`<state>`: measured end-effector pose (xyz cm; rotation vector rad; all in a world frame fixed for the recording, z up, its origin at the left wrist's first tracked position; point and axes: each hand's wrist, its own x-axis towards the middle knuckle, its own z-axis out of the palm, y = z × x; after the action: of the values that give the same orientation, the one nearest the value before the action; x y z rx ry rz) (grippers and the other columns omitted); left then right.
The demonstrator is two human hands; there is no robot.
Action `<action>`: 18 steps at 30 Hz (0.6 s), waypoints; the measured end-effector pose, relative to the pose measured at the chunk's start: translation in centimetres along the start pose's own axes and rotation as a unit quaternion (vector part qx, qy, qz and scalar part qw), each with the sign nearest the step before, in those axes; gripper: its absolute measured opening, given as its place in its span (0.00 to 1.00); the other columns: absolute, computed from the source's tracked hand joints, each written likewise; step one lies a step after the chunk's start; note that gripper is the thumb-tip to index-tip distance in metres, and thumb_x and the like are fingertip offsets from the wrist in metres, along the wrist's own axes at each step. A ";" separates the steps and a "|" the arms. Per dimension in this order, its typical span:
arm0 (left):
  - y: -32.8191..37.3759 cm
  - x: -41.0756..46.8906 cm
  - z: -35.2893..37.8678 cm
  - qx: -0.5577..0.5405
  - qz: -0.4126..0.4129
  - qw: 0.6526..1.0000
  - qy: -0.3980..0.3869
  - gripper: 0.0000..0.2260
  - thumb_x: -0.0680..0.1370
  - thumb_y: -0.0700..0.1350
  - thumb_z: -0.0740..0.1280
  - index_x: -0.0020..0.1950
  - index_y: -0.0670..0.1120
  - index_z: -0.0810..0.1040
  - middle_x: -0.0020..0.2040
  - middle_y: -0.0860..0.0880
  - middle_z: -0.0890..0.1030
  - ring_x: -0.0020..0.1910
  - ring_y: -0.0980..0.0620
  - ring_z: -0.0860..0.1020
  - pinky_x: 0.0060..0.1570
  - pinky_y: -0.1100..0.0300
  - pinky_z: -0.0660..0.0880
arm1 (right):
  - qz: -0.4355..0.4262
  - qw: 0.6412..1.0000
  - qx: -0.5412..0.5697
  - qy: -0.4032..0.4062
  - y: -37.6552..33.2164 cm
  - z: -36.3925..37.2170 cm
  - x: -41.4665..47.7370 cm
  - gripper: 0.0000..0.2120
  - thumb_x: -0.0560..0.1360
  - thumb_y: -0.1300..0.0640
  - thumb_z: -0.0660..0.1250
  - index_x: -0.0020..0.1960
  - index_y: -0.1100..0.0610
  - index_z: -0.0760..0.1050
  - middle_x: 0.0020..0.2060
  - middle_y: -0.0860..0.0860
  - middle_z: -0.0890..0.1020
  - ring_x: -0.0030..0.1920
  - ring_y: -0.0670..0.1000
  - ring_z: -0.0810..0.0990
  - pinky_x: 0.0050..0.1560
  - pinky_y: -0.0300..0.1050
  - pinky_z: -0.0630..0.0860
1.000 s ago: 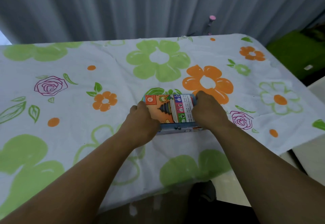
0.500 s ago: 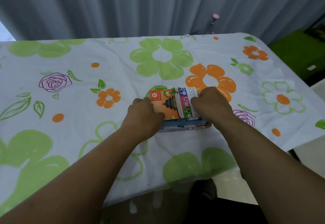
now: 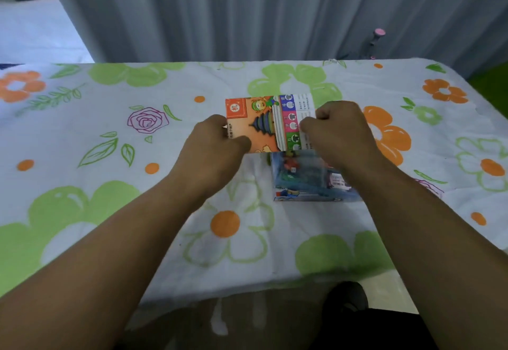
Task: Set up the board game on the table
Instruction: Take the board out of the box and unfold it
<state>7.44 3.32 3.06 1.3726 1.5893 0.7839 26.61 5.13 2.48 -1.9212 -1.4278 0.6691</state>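
The folded game board (image 3: 264, 125) is near the middle of the worktop (image 3: 110, 212), just behind the game box (image 3: 305, 182) and overlapping its far edge in this view. I cannot tell if the board is lifted a little or rests on the flowered cloth (image 3: 82, 239). The left hand (image 3: 217, 143) pinches the left edge of the board, with the thumb on the printed orange face and the fingers curled. The right hand (image 3: 338, 129) grips the right edge, over the white strip with small print, and its fingers are curled too.

The board looks like a thin printed sheet or card, folded in several layers. I judge it to be light and quite flexible, so it can bend or tear at the folds if it is pulled too quickly. The surface seems glossy and may slip between dry fingers. The good places to hold are the two outer edges, as now, and then the free flaps, opened one by one.

The box seems partly transparent, with small coloured pieces inside; these may spill if it is pushed. A grey curtain (image 3: 247, 11) hangs behind the worktop.
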 end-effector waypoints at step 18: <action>-5.9 -2.3 -9.7 0.073 -0.016 0.995 0.073 0.07 0.75 0.42 0.69 0.53 0.46 0.80 0.46 0.48 0.81 0.39 0.50 0.77 0.37 0.58 0.70 | -0.039 0.996 0.012 -0.085 -6.9 8.0 -3.9 0.10 0.73 0.54 0.73 0.50 0.55 0.75 0.47 0.51 0.82 0.47 0.54 0.83 0.49 0.57 0.81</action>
<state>-3.86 0.73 2.43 1.4176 1.8082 0.7753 15.43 4.27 2.44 -1.8157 -1.5822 0.8270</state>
